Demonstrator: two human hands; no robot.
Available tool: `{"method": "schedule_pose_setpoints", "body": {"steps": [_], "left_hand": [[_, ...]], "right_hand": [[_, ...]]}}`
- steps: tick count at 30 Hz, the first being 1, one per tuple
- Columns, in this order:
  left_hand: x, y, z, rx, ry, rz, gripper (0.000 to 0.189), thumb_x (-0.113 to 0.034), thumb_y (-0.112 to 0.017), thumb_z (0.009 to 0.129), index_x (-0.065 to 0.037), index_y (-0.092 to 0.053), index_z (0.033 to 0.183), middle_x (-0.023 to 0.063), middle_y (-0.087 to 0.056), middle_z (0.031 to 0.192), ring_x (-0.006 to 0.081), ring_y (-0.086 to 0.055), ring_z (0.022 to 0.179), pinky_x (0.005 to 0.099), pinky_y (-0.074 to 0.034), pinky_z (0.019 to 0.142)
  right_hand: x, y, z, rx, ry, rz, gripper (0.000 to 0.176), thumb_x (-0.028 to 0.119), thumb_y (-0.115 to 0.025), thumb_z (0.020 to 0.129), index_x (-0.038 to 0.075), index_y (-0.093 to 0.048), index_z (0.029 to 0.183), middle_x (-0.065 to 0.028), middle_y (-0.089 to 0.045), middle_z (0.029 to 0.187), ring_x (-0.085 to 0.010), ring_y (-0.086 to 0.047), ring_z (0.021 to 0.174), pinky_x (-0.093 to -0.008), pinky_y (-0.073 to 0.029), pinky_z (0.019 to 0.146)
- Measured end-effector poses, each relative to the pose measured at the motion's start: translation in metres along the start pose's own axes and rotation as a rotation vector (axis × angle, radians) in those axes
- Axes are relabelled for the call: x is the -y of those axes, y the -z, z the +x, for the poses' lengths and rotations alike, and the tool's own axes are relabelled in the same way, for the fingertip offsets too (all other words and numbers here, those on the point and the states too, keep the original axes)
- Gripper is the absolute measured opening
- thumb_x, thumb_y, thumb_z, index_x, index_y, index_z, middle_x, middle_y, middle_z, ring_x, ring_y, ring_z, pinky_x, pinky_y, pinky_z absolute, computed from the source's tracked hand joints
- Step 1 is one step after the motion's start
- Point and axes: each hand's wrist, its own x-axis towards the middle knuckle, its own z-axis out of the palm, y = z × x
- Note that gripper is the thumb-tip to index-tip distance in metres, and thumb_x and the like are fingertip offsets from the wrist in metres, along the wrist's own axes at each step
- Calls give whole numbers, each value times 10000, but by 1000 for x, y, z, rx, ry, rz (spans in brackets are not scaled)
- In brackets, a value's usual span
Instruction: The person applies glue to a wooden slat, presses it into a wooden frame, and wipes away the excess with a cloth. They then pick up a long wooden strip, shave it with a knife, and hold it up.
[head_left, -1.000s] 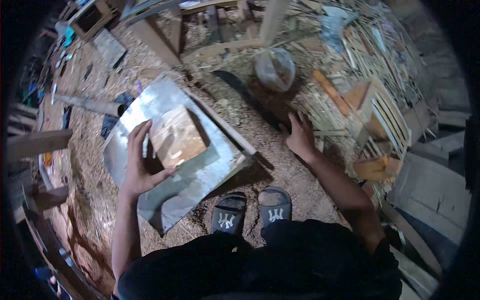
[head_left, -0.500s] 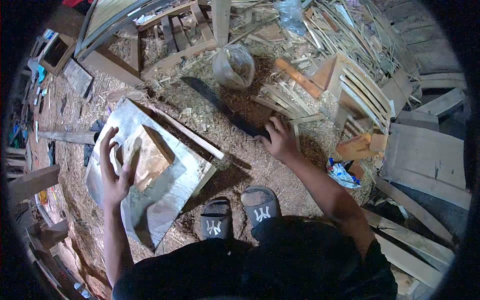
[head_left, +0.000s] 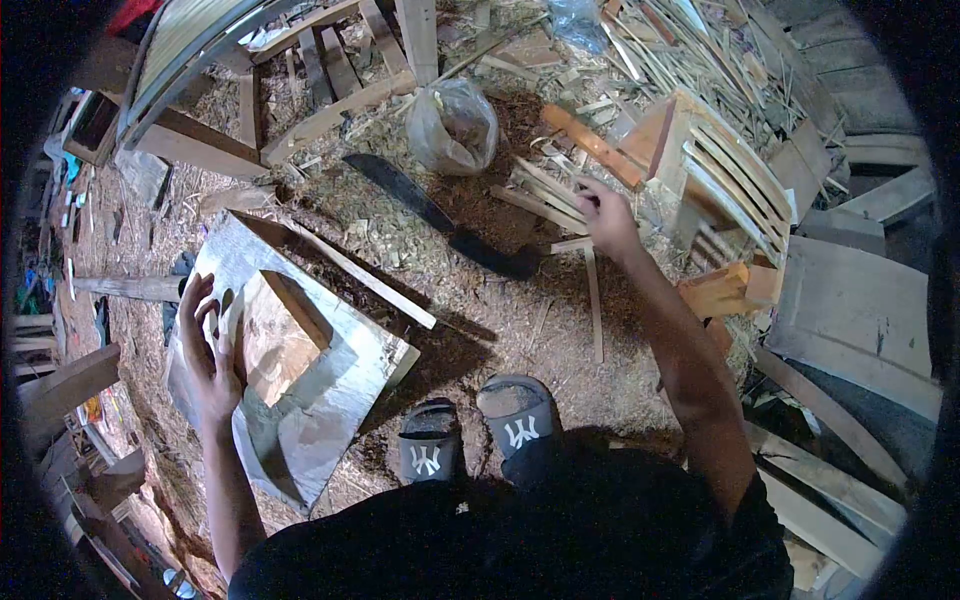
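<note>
My left hand point(head_left: 212, 365) is over the left part of a pale, tilted board point(head_left: 340, 400), its fingers apart and lightly bent beside a wooden block point(head_left: 285, 345) that rests on the board. Above some thin wooden slats point(head_left: 545, 208), my right hand point(head_left: 608, 222) has its fingers curled together; what they hold, if anything, is hidden. A dark machete point(head_left: 400, 190) lies on the ground between the two hands, its handle toward my right hand. One narrow strip point(head_left: 595, 310) lies just below that hand.
A clear plastic bag point(head_left: 452, 128) stands beyond the machete. Orange-brown wood point(head_left: 592, 145) and a slatted wooden piece point(head_left: 735, 190) are at the right. My sandalled feet point(head_left: 515, 405) are near the board. Sawdust and scraps cover the floor.
My right hand has left the machete handle and moved up and right to the slats, its fingers now curled together. My left hand has shifted slightly left and down.
</note>
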Motion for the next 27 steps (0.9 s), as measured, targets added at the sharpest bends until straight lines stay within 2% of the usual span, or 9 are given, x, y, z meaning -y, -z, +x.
{"method": "schedule_pose_setpoints", "body": {"steps": [1,6,13,15,18,20,21,25,27], "left_hand": [[1,0,-1,1,-11,5,782,-516,-512,937,19,-338,1480,215,-433,1448,300,-426,1340,447,-350,1083],[0,-3,4,-1,18,4,763,-495,-515,939,23,-349,1475,216,-441,1438,293,-455,1306,440,-374,1063],[6,-4,6,-10,27,2,564,-274,-508,988,14,-382,1457,204,-493,1393,265,-477,1286,407,-382,1059],[5,-4,7,-25,49,-7,529,-224,-504,993,7,-389,1455,202,-502,1383,262,-480,1284,399,-382,1059],[2,-3,8,-70,75,-30,421,-173,-497,1006,15,-468,1381,177,-532,1361,245,-526,1236,381,-403,1042],[2,4,7,13,196,8,359,-158,-525,992,7,-541,1311,162,-589,1284,245,-552,1204,384,-413,1028],[-1,3,7,-18,217,-15,269,-136,-547,985,25,-611,1191,146,-628,1203,232,-588,1142,361,-435,997],[-5,4,18,-25,76,54,170,-80,-587,958,49,-670,1030,137,-658,1071,210,-618,1019,318,-459,915],[-8,8,25,4,57,62,164,-81,-590,956,45,-670,1023,134,-661,1060,209,-621,1003,316,-463,897]], "right_hand": [[-1,4,1,19,-78,149,319,39,-576,903,60,-645,1213,-207,-673,1126,-323,-668,989,-379,-512,896],[2,20,-3,-6,-42,183,309,52,-580,922,33,-638,1224,-177,-691,1139,-266,-686,1008,-341,-514,902],[-10,15,-3,11,-88,293,285,83,-629,914,9,-644,1189,-162,-681,1172,-252,-676,1046,-339,-508,937],[-10,13,-5,-12,-31,252,284,89,-640,910,10,-645,1183,-164,-685,1160,-252,-679,1040,-338,-509,933],[-3,9,-5,-37,-32,230,290,114,-677,892,5,-651,1159,-163,-709,1084,-255,-694,1002,-337,-519,904],[5,10,-4,22,-91,204,274,78,-687,890,2,-664,1151,-113,-711,1064,-177,-671,959,-294,-513,870],[7,9,-2,4,-77,214,235,78,-694,885,-2,-676,1104,-108,-715,1032,-165,-670,929,-297,-515,848],[16,7,0,-20,-64,70,201,78,-692,885,-5,-681,1068,-110,-714,1018,-159,-671,917,-304,-519,831],[24,10,-1,-56,28,113,210,173,-681,893,-1,-698,1010,-172,-701,978,-261,-700,864,-351,-543,786]]}}
